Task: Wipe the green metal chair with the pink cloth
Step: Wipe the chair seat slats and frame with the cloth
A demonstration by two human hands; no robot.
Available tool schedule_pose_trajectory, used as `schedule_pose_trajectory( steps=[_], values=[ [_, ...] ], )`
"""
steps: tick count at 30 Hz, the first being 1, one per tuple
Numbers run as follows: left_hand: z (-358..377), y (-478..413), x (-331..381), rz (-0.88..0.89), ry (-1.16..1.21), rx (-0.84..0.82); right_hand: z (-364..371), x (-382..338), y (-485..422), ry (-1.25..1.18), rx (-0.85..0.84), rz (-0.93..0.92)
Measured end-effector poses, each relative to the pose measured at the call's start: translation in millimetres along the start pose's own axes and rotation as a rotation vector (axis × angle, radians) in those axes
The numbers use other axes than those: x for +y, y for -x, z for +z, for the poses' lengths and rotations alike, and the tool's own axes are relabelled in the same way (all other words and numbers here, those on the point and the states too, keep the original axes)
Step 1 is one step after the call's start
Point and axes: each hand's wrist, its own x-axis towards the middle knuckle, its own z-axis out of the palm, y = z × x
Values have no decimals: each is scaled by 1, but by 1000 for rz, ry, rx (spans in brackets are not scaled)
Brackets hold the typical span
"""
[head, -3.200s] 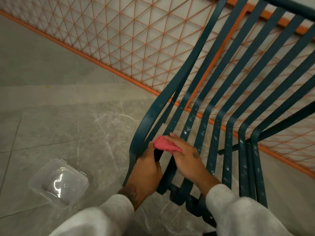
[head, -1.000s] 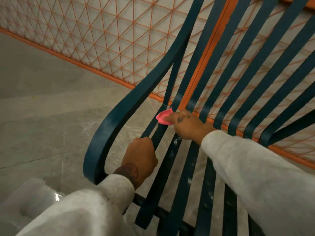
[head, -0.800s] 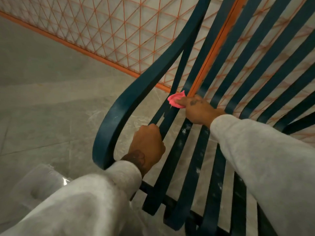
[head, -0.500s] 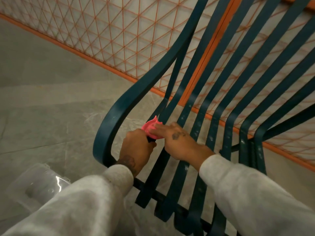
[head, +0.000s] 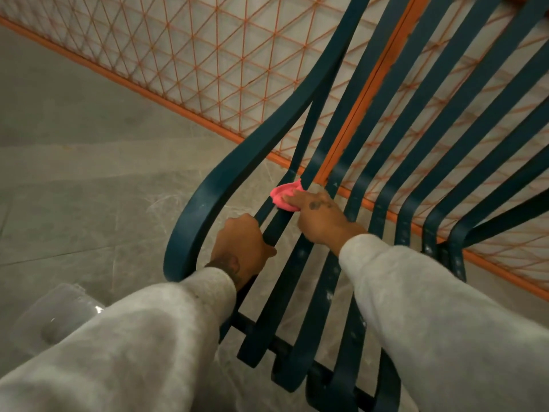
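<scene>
The dark green metal chair (head: 205,200) fills the middle and right of the head view, its long slats running up into the backrest. My left hand (head: 241,248) grips one of the leftmost slats near the curved armrest, fingers curled round it. Just above it, my right hand (head: 322,217) holds the small pink cloth (head: 283,196) and presses it against a slat where the seat bends up into the back. Most of the cloth is hidden under my fingers.
A clear plastic container (head: 56,313) lies on the grey marble floor (head: 89,179) at the lower left, partly behind my left sleeve. An orange wire-mesh panel (head: 214,63) runs along the wall behind the chair.
My right hand has slid the pink cloth up the slat, away from my left hand, after coming down to it half a second ago. My left hand keeps its grip.
</scene>
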Motion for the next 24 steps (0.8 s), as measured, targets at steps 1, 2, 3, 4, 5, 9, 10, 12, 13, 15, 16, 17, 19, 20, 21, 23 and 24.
schedule_pose_trajectory(
  steps=[1, 2, 3, 4, 5, 9, 10, 12, 13, 15, 16, 17, 19, 20, 21, 23, 24],
  values=[
    [0, 2, 1, 14, 9, 13, 0, -4, 14, -19, 13, -18],
    [1, 4, -1, 22, 17, 27, 5, -10, 26, -31, 15, -59],
    [1, 5, -3, 30, 26, 42, 10, -14, 38, -27, 26, -128],
    [1, 7, -2, 39, 33, 57, 14, -15, 47, -5, 21, -213],
    [1, 9, -1, 39, 39, 56, 13, -15, 55, 14, -5, -284],
    [-8, 14, 10, 85, -82, 26, -13, -3, 72, -433, -78, -209],
    [-9, 13, 14, 103, -142, 20, -21, 1, 76, -613, -42, -135],
    [-10, 12, 24, 134, -196, 50, -40, 18, 79, -837, 79, 75],
    [-9, 12, 28, 145, -182, 57, -45, 30, 78, -924, 116, 172],
    [-6, 10, 40, 175, -83, 68, -54, 55, 72, -1021, 187, 278],
    [-4, 9, 45, 202, -31, 67, -57, 65, 71, -1016, 211, 295],
    [-1, 8, 50, 238, 0, 69, -60, 74, 68, -992, 227, 298],
    [2, 10, 56, 244, 26, 49, -65, 84, 66, -929, 247, 281],
    [4, 12, 57, 220, 38, 17, -67, 88, 63, -904, 251, 267],
    [7, 13, 56, 199, 50, -24, -67, 91, 57, -865, 252, 254],
    [11, 17, 53, 152, 71, -120, -70, 93, 47, -763, 248, 214],
    [13, 18, 51, 136, 71, -154, -70, 94, 40, -732, 247, 193]
  ],
)
